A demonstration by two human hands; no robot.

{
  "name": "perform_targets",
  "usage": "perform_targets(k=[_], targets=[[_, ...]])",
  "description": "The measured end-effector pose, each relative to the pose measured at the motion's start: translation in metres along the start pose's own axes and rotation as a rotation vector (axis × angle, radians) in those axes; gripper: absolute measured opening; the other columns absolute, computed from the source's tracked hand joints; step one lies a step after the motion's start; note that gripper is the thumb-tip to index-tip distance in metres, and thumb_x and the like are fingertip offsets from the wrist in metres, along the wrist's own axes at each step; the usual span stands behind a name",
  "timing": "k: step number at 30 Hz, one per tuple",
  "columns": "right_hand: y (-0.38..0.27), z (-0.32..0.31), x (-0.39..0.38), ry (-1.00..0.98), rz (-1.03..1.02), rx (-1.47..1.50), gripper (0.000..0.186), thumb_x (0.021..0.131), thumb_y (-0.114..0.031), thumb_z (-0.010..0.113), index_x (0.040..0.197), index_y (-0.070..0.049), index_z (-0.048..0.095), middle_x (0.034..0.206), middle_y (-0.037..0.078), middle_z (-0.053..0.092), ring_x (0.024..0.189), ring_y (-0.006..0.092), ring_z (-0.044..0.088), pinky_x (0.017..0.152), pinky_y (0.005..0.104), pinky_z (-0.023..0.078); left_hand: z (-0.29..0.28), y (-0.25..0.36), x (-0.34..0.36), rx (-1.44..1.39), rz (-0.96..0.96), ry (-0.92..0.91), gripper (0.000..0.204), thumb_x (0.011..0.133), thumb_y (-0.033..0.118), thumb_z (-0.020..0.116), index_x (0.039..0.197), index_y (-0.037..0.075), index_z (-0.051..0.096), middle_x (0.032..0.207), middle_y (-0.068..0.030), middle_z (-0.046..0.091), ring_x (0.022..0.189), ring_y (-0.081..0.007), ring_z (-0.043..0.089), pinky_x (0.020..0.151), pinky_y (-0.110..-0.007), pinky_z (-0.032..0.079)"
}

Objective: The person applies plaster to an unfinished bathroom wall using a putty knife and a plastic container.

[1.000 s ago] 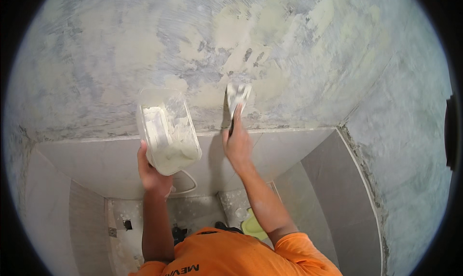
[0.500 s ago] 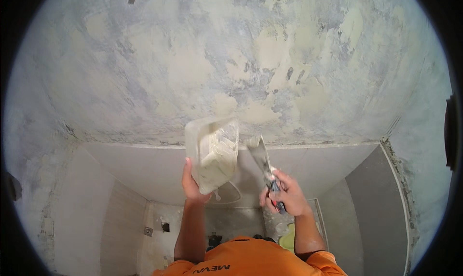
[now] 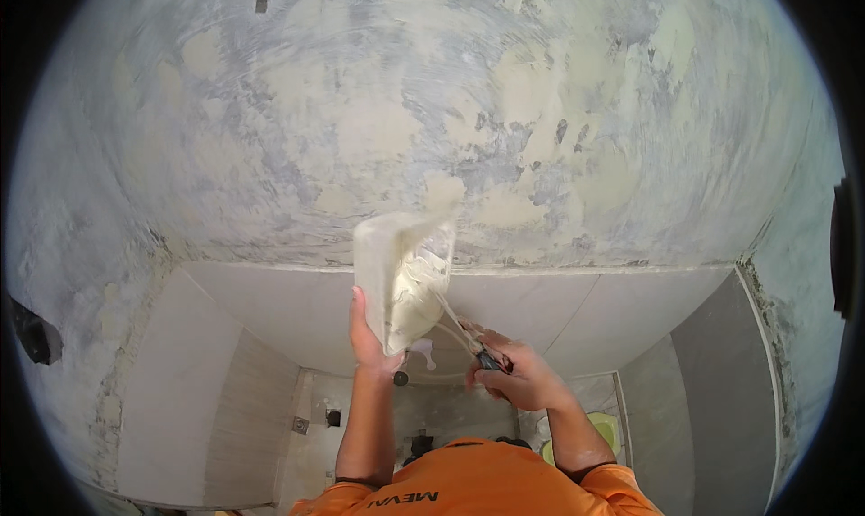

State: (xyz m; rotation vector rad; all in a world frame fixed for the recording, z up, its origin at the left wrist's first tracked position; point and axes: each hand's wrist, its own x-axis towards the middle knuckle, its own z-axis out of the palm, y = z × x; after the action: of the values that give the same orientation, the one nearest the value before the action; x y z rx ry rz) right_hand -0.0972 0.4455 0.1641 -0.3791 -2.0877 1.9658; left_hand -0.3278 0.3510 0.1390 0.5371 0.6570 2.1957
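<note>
Cream-coloured putty (image 3: pixel 416 292) coats the inside of a whitish tub (image 3: pixel 371 256), held tilted before the patchy wall (image 3: pixel 315 92). The left hand (image 3: pixel 370 347) grips it low, thumb along its side; the other fingers are mostly hidden. The right hand (image 3: pixel 521 374) has its fingers curled closed around a putty knife's dark handle (image 3: pixel 488 360), the blade reaching into the tub.
</note>
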Motion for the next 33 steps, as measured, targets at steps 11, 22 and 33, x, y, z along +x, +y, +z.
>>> perform_targets(k=[11,22,33], targets=[[0.064,0.047,0.032,0.372,-0.418,-0.547,0.068,0.087,-0.002,0.065,0.151,-0.007,0.044,0.110,0.020,0.068,0.079,0.0363,0.067,0.074,0.0387,0.055,0.052,-0.026,0.005,-0.051,0.222,0.168,0.076,0.104,0.062,0.032,0.154,0.004,0.033,0.146,-0.0134,0.049,0.129,-0.0284,0.052,0.108,-0.043,0.042],[0.083,0.010,-0.008,0.252,-0.253,-0.606,0.069,0.089,-0.009,0.063,0.154,-0.014,0.040,0.099,0.014,0.067,0.076,0.0336,0.065,0.065,0.0366,0.054,0.040,-0.015,0.036,-0.129,0.353,0.120,0.069,0.105,0.057,0.037,0.155,0.010,0.033,0.152,-0.0118,0.045,0.138,-0.0298,0.047,0.112,-0.047,0.041],[0.057,-0.004,-0.004,-0.046,-0.018,0.822,0.056,0.086,-0.022,0.060,0.129,-0.009,0.028,0.087,0.037,0.065,0.038,0.0283,0.054,0.036,0.0362,0.043,0.051,-0.031,0.022,-0.011,0.298,0.109,0.069,0.106,0.056,0.035,0.152,0.005,0.034,0.149,-0.0121,0.047,0.134,-0.0285,0.050,0.111,-0.043,0.041]])
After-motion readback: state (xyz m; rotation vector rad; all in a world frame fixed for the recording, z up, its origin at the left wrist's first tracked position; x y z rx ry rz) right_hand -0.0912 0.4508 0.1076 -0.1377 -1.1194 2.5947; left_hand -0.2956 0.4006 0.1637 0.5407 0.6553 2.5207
